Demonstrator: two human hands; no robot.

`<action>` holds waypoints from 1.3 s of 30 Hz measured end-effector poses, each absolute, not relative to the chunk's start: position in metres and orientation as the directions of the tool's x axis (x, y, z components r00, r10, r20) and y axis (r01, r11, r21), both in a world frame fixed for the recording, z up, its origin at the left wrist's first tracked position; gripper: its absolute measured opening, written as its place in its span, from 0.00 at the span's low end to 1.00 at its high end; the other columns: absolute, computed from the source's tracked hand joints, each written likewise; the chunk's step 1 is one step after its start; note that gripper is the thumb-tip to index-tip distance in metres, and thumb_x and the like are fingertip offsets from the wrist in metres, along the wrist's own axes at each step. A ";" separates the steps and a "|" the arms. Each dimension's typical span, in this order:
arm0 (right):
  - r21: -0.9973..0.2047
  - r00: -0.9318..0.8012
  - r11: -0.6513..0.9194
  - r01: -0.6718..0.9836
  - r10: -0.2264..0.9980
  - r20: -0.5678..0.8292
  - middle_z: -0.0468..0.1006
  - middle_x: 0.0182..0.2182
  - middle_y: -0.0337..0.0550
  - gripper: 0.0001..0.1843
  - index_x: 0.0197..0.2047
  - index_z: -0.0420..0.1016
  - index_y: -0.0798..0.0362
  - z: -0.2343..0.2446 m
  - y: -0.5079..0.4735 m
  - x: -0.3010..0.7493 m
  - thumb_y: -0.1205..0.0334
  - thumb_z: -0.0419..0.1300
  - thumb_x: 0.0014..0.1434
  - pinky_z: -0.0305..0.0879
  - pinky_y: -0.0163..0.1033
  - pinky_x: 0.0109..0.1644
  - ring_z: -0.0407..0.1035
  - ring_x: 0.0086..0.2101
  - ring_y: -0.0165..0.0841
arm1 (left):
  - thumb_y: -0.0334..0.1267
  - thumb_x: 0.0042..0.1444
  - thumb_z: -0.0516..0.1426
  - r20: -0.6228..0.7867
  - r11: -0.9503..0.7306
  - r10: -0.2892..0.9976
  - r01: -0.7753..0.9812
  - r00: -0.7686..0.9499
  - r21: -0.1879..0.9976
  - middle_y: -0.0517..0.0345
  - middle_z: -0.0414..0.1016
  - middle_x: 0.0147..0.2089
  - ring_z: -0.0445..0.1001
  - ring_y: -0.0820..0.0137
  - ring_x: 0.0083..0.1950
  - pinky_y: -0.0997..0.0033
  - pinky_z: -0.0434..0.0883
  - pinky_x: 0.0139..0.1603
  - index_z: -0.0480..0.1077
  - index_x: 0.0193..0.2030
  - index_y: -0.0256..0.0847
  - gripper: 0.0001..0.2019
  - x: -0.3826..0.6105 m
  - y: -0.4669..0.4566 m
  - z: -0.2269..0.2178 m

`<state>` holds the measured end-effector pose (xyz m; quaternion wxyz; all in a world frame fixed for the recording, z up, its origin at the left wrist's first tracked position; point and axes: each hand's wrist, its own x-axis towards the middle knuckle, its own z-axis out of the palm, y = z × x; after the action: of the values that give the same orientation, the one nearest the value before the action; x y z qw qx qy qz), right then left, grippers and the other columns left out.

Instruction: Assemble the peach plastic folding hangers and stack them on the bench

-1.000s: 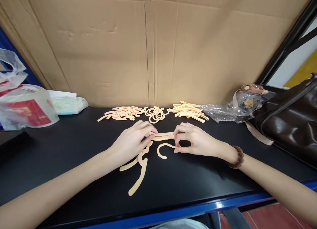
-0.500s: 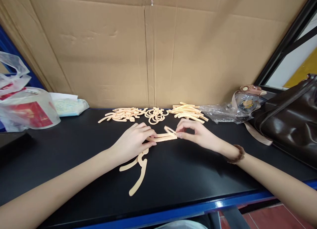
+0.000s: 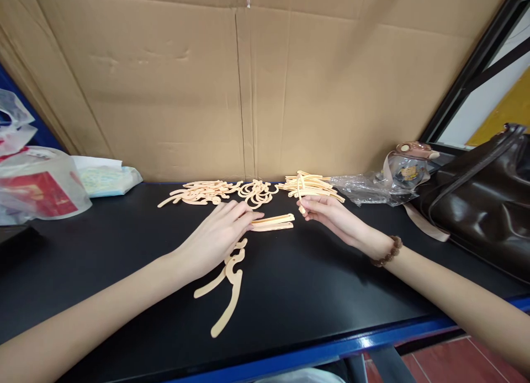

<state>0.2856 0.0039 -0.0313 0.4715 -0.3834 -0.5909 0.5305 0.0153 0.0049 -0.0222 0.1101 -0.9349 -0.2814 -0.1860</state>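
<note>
My left hand (image 3: 229, 223) is closed on one end of a pair of flat cream plastic strips (image 3: 273, 223), whose free ends point right and lie slightly apart. In my right hand (image 3: 327, 212), thumb and fingers pinch a slim cream plastic piece (image 3: 301, 192) that stands up, just right of the strips' ends. Below my left hand, curved hanger arms (image 3: 227, 308) lie on the black table together with a hook-shaped piece (image 3: 236, 258). My left fingers partly cover the strips.
Along the cardboard wall (image 3: 165, 96) lie piles of curved hanger arms (image 3: 202, 191), hooks (image 3: 257, 192) and straight strips (image 3: 314, 185). A clear plastic wrapper (image 3: 356, 189), a bottle (image 3: 408, 168) and a dark bag (image 3: 480, 201) stand right. At left are a plastic bag (image 3: 41, 184) and a soft pack (image 3: 107, 179).
My right hand has moved right, away from the strips' ends, turning its slim piece from slanted to upright. The strips' free ends have risen a little. The view has shifted slightly.
</note>
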 end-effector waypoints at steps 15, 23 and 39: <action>-0.991 -0.344 0.133 0.031 0.932 0.115 0.69 0.29 0.37 0.14 0.32 0.71 0.53 -0.034 0.002 0.282 0.51 0.62 0.56 0.61 0.37 0.41 0.65 0.32 0.28 | 0.20 0.60 0.47 0.553 -0.668 0.084 0.459 0.829 -0.586 0.62 0.71 0.28 0.67 0.70 0.33 0.67 0.57 0.34 0.69 0.49 0.44 0.19 0.015 -0.005 -0.016; -0.988 -0.341 0.146 0.053 0.933 0.119 0.69 0.29 0.38 0.15 0.31 0.71 0.54 -0.035 0.002 0.282 0.50 0.62 0.56 0.62 0.36 0.41 0.65 0.32 0.29 | 0.24 0.62 0.46 0.548 -0.837 0.152 0.402 0.823 -0.371 0.62 0.77 0.38 0.73 0.75 0.32 0.75 0.63 0.28 0.67 0.48 0.41 0.14 0.013 -0.002 -0.026; -0.968 -0.407 0.211 0.138 0.903 0.139 0.70 0.28 0.36 0.12 0.32 0.71 0.54 -0.033 -0.002 0.279 0.53 0.61 0.58 0.60 0.36 0.42 0.64 0.32 0.28 | 0.41 0.63 0.50 0.347 -0.545 0.783 0.301 0.516 0.782 0.56 0.75 0.41 0.74 0.71 0.37 0.69 0.72 0.39 0.54 0.55 0.44 0.15 0.026 -0.005 -0.020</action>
<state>0.2794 -0.0022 -0.0327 0.3853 -0.3849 -0.6762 0.4962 0.0260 -0.0048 -0.0203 -0.3366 -0.8030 -0.3376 -0.3576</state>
